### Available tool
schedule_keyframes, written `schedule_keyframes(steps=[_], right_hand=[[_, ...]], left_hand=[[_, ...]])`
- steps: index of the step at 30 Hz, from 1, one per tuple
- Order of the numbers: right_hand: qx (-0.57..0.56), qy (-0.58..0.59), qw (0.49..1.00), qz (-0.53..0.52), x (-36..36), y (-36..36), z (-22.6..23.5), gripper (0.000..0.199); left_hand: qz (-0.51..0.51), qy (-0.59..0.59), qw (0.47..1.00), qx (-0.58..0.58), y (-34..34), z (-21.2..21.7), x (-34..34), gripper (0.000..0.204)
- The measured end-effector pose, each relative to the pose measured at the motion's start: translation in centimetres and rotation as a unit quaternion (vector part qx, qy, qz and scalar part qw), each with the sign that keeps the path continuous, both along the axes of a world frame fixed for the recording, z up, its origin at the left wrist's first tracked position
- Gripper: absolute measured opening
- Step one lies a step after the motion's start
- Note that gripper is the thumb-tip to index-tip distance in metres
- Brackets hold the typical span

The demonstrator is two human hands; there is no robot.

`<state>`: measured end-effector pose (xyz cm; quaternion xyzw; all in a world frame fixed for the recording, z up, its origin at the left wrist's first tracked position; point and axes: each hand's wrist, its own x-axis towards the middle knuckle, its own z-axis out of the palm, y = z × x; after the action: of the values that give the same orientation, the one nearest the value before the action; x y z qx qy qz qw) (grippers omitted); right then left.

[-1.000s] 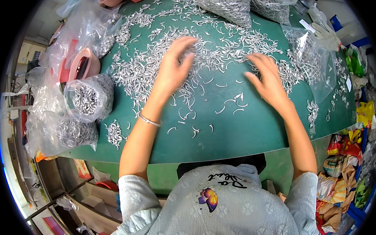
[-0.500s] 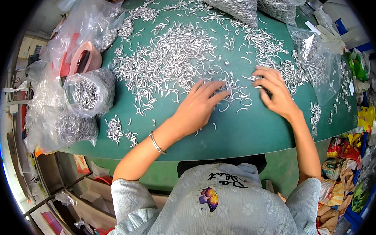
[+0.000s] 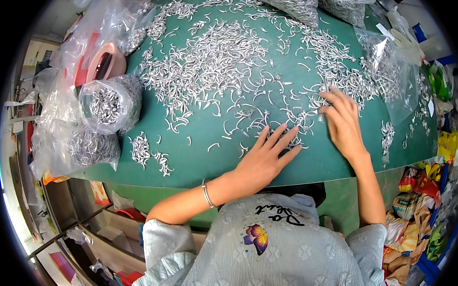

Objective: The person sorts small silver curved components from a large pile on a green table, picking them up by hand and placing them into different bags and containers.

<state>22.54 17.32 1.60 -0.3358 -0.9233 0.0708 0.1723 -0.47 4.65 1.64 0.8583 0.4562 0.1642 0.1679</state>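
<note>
Left hand (image 3: 262, 161) flat on the green surface (image 3: 198, 162), fingers (image 3: 282, 137) spread and released, grasping nothing, tips touching the near edge of the scattered curved metal pieces (image 3: 211, 67). Since half a second ago, hardly shifted: same spot just below the pieces, wrist with its thin bracelet (image 3: 207, 193) near the surface's front edge. A second ago, stretched much farther up into the heap; now drawn back toward the body.

Right hand (image 3: 343, 122) palm down to the right of the left hand, fingers loosely bent over a small cluster of pieces; grasp or mere touch, cannot tell. Little changed from half a second ago.

Pieces spread across the upper middle of the surface, above both hands. Left of the left hand, clear bags of metal parts (image 3: 106, 106), beyond a small separate cluster (image 3: 140, 150).
</note>
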Motion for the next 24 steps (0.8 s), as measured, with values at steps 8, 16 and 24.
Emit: schedule_keyframes(steps=[8, 16, 24], right_hand=[[-0.115, 0.018, 0.983, 0.145, -5.8, -5.3, 2.0, 0.043], [0.019, 0.006, 1.0, 0.014, -1.3, -1.4, -0.8, 0.029], [-0.085, 0.074, 0.993, -0.023, -5.4, -4.5, 2.1, 0.041]], left_hand=[[0.22, 0.021, 0.975, -0.032, -2.3, 0.5, -2.7, 0.051], [0.104, -0.093, 0.988, -0.07, -3.8, -0.7, -2.0, 0.066], [0.2, -0.26, 0.943, -0.053, -3.3, 0.5, -0.6, 0.053]])
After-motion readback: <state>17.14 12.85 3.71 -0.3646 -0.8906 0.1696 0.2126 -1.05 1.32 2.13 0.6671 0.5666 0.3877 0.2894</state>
